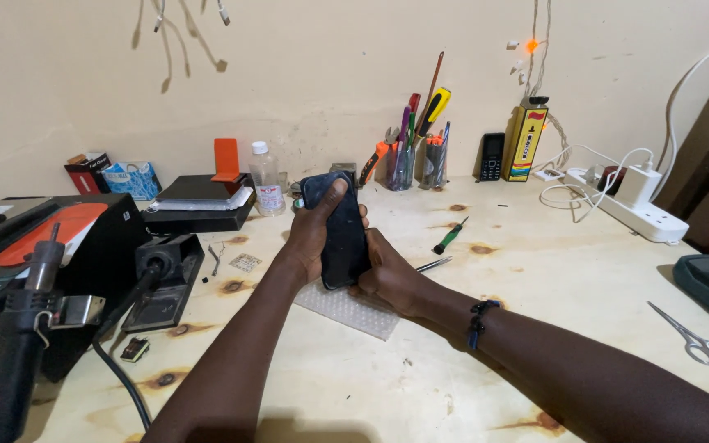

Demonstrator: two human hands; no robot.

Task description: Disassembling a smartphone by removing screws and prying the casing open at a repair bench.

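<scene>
Pale plywood bench (535, 271) is stretching under us, and we are holding a dark smartphone (340, 230) upright just above a bubble-wrap pad (346, 310). Our left hand (313, 234) is wrapping its left edge, thumb pressing on the top; our right hand (391, 275) is cupping the lower right corner. Right of the phone, a green screwdriver (450, 236) is lying. We judge that firm, even pressure over the pad is serving best.
</scene>
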